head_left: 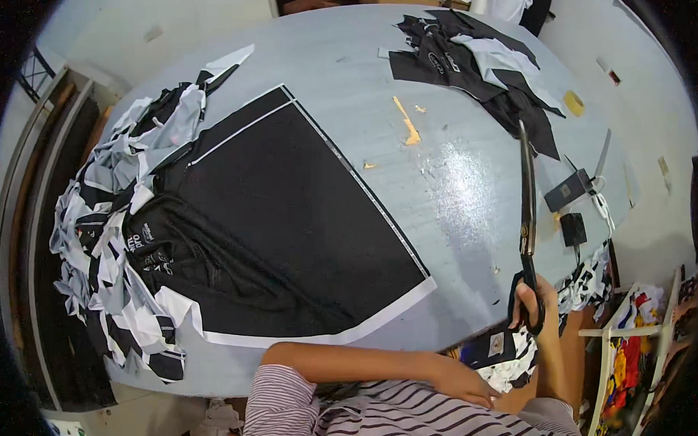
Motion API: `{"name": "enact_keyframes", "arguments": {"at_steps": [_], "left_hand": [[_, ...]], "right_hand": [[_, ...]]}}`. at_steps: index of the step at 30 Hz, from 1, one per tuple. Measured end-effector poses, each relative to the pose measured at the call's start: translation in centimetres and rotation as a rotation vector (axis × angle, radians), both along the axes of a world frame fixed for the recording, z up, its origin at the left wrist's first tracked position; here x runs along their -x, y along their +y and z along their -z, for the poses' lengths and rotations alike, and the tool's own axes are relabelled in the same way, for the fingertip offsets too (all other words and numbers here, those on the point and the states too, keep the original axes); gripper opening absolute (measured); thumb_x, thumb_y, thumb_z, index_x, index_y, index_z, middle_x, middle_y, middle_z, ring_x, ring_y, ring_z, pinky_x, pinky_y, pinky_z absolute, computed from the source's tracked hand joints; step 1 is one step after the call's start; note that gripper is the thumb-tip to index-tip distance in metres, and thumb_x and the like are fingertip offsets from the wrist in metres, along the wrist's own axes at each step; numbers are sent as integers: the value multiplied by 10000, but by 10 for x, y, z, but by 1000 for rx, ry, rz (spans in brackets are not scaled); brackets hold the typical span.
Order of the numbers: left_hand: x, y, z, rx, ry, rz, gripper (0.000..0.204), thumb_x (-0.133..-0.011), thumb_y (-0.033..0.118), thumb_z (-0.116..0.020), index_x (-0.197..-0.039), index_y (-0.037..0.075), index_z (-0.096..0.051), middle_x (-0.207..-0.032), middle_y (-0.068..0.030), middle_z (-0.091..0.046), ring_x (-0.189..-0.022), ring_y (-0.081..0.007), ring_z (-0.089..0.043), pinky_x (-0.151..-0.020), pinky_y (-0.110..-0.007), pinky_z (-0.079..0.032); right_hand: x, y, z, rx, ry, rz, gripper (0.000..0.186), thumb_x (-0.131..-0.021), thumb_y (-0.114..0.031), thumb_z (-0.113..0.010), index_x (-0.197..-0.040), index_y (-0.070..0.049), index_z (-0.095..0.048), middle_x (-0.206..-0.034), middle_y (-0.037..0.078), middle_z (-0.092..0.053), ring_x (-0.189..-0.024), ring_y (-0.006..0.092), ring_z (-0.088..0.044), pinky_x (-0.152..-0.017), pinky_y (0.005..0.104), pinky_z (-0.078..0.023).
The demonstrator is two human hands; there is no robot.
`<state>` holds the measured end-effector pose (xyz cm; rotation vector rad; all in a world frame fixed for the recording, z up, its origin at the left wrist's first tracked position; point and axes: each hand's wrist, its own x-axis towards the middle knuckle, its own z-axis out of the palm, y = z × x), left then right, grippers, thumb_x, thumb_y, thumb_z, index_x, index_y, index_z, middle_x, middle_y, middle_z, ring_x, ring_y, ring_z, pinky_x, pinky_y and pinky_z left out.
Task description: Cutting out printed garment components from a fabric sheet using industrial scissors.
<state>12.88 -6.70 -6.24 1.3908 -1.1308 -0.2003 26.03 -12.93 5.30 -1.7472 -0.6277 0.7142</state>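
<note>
My right hand (538,304) grips the black handles of a pair of large fabric shears (526,196) at the near right edge of the table. The long blades point away from me over the tabletop and look closed. My left forearm crosses in front of my body. My left hand (464,381) is low at the table's near edge, beside a dark and white cloth bundle (496,351); its fingers are partly hidden. A black fabric panel (279,197) with white borders lies on the table in front of me, flat on its right side and wrinkled on its left.
Heaped black, white and grey fabric scraps (119,249) line the table's left side. More dark cut pieces (466,60) lie at the far right. A yellow tape roll (573,102), a dark box (568,190) and a black adapter (573,229) sit along the right edge of the grey table (336,57).
</note>
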Motion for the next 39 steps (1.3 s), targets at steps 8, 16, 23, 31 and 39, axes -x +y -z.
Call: {"name": "enact_keyframes", "arguments": {"at_steps": [8, 16, 23, 31, 39], "left_hand": [[43, 159, -35, -673, -98, -1480, 443, -860, 245, -596, -1231, 14, -523, -1275, -183, -505, -1157, -352, -501, -988, -468, -374], [141, 250, -46, -880, 238, -2049, 406, -941, 298, -514, -1271, 62, -537, -1380, -141, -466, -1345, -342, -340, -1097, -469, -265], [23, 283, 13, -1238, 260, -2228, 568, -917, 407, -472, -1325, 13, -431, -1398, -228, -396, -1322, -413, -329, -1066, -566, -252], [61, 90, -5, -797, -101, -698, 510, -915, 377, -514, -1315, 63, -476, -1472, -176, -311, -1351, -374, -289, -1079, -586, -212], [172, 170, -67, -885, 768, -2222, 596, -966, 435, -420, -1420, 55, -353, -1464, -207, -320, -1363, -354, -283, -1103, -509, -201]], "right_hand": [[-31, -11, 40, 320, -536, -29, 259, -747, -107, -762, -770, 47, -555, -532, 32, -509, -476, 94, -465, -456, 259, -387], [-54, -23, 88, 357, -457, 103, 262, -678, -55, -778, -762, 66, -561, -567, 85, -542, -497, 139, -415, -479, 303, -362], [-44, -2, 90, 283, -399, 148, 282, -674, -103, -785, -709, 36, -542, -575, -13, -471, -541, 87, -389, -477, 275, -317], [-55, -4, 70, 327, -205, 129, 268, -650, -133, -790, -714, 40, -596, -586, 2, -511, -537, 85, -422, -485, 272, -322], [-66, -10, 77, 303, -171, 123, 230, -683, -108, -779, -709, -1, -577, -608, -16, -525, -549, 64, -441, -504, 244, -337]]}}
